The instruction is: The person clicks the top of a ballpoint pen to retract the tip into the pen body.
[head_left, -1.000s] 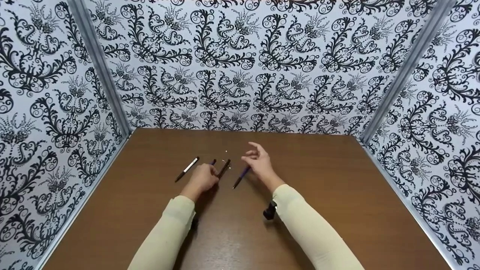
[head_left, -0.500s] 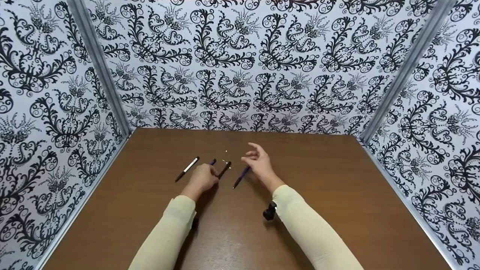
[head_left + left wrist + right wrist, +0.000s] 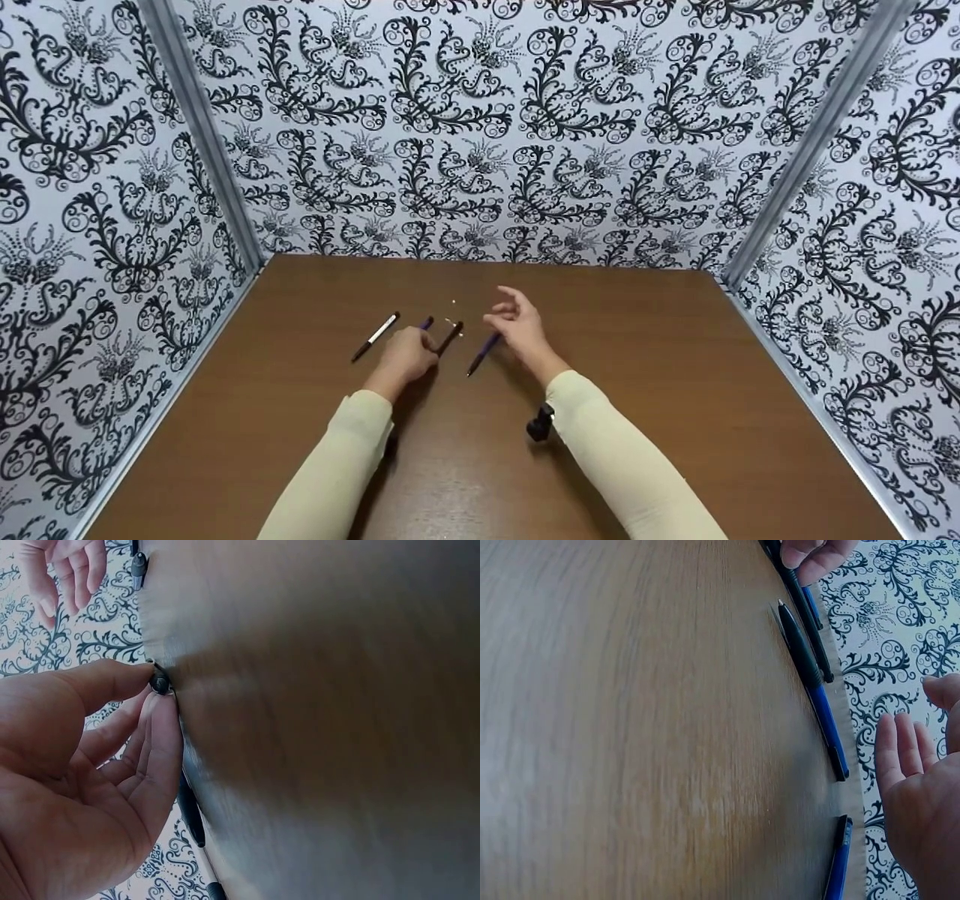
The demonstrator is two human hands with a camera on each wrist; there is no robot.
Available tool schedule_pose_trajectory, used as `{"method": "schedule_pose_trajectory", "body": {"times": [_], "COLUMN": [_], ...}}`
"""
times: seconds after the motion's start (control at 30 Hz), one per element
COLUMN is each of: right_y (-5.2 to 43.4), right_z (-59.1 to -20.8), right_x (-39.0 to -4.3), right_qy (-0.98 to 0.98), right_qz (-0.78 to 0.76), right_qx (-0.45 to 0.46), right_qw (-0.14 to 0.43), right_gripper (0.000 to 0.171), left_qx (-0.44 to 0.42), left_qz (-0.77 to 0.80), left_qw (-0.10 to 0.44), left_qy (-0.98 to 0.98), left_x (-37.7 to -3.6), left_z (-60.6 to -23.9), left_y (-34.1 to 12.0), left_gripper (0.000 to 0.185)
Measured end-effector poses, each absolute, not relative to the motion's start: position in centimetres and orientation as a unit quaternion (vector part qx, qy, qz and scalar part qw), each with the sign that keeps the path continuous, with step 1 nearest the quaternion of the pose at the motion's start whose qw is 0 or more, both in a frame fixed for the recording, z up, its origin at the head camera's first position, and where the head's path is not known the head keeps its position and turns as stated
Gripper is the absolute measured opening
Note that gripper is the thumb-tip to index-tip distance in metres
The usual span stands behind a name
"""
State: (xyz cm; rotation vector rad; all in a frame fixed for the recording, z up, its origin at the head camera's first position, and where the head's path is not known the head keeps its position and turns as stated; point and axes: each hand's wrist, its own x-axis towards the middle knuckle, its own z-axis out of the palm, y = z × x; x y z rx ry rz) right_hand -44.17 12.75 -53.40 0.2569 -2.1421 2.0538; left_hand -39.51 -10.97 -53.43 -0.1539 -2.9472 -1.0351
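Note:
My left hand [image 3: 409,356] pinches a dark pen [image 3: 450,339] between thumb and fingers, low at the tabletop; the left wrist view shows the pen end-on at the fingertips. Behind that hand, a blue pen [image 3: 427,324] is mostly hidden, and a white-barrelled pen with dark ends [image 3: 375,337] lies further left. My right hand [image 3: 519,326] hovers with relaxed fingers and an empty palm beside a blue pen with a black grip [image 3: 815,694]. Another blue pen [image 3: 838,859] shows at the bottom of the right wrist view.
A brown wooden table [image 3: 637,360] stands between black-and-white patterned walls [image 3: 480,135] with grey corner posts [image 3: 202,135]. Small white glints [image 3: 453,301] show on the wood beyond the pens. A black wrist camera [image 3: 538,424] hangs under the right sleeve.
The far end of the dark pen in my left hand has dropped slightly toward the table. Both hands have otherwise stayed in place.

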Motion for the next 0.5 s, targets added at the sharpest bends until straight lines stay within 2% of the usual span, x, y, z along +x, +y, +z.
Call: {"method": "schedule_pose_trajectory", "body": {"times": [0.17,0.5], "right_y": [12.79,13.36], "right_z": [-53.48,-53.30], "right_x": [-44.07,-44.04], "right_qy": [-0.697,-0.703], "right_qz": [0.708,0.702], "right_qx": [0.092,0.085], "right_qw": [0.068,0.075], "right_gripper": [0.065,0.062], "left_qx": [-0.041,-0.063], "left_qz": [-0.337,-0.374], "left_qw": [0.001,0.054], "left_qy": [-0.941,-0.924], "left_x": [-38.66,-38.89], "left_z": [-52.77,-52.80], "left_y": [-10.86,-10.60], "left_gripper": [0.017,0.007]}}
